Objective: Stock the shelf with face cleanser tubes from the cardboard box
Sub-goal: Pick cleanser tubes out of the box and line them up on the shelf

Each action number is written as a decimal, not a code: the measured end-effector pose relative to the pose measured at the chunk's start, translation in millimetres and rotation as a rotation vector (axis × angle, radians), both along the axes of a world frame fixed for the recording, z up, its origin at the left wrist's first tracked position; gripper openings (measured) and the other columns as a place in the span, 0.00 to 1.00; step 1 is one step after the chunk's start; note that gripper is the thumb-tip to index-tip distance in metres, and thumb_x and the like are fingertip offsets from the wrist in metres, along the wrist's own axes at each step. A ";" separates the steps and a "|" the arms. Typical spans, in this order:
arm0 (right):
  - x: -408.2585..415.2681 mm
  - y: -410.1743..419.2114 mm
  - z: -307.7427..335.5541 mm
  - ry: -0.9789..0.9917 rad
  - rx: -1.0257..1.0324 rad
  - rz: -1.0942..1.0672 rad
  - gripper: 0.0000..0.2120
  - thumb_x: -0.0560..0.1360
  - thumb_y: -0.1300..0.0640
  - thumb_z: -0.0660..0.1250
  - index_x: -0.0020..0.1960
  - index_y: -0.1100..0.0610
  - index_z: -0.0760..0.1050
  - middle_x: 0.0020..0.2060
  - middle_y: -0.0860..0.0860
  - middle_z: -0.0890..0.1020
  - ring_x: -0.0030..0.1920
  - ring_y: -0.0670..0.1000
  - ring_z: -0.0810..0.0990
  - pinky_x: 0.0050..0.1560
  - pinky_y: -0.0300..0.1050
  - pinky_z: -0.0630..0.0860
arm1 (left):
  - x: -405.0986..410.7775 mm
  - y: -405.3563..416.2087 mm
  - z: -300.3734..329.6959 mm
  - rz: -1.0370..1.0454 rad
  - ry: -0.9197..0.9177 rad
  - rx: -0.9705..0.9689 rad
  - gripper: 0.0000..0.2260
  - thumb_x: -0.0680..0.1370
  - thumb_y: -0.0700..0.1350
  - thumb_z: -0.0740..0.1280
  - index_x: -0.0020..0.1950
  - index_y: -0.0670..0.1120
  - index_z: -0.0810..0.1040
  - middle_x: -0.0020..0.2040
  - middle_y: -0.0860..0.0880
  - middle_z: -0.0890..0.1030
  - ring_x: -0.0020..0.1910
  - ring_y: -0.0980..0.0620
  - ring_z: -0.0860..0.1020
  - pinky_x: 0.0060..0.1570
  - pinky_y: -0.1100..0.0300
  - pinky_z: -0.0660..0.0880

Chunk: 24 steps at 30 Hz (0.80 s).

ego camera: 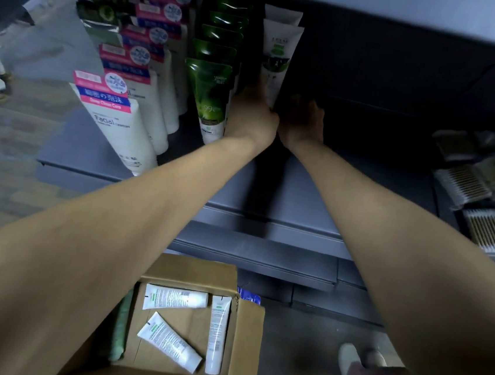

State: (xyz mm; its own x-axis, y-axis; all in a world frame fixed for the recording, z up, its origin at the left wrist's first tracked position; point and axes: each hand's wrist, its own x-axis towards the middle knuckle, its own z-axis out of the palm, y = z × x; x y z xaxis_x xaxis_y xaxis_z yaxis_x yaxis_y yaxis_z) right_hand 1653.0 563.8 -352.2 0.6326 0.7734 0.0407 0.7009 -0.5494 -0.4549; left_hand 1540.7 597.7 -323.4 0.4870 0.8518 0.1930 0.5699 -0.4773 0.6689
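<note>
Both my arms reach into the grey shelf (315, 200). A white cleanser tube (277, 56) with a green label stands upright there, and my left hand (252, 113) grips its lower end. A second white tube (281, 13) stands right behind it. My right hand (303, 120) sits just right of the tube's base, fingers loosely curled in shadow; whether it touches the tube is unclear. Below, the open cardboard box (243, 333) on the floor holds three white tubes (175, 299) lying flat.
Left of the tube stand rows of green tubes (210, 91) and white facial cleanser tubes (121, 125) with pink labels. Packs of cotton swabs (492, 228) lie at the shelf's right end. An upper shelf overhangs. A white shoe (349, 366) is on the floor at the right.
</note>
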 end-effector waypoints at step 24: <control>-224.2 -133.2 19.0 0.198 0.132 -0.182 0.23 0.71 0.49 0.76 0.62 0.58 0.75 0.53 0.52 0.82 0.52 0.49 0.82 0.57 0.47 0.79 | -230.6 -73.0 -2.9 -0.358 -0.033 -0.187 0.19 0.76 0.38 0.64 0.67 0.45 0.72 0.60 0.46 0.78 0.56 0.50 0.77 0.61 0.53 0.75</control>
State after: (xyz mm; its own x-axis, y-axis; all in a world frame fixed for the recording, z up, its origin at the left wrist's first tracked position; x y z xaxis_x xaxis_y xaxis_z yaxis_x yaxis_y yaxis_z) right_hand 1428.7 430.6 -333.2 0.7662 0.6426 -0.0044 0.4867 -0.5848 -0.6489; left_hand 1310.1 524.8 -326.3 0.7556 0.6511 0.0712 0.3662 -0.5101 0.7782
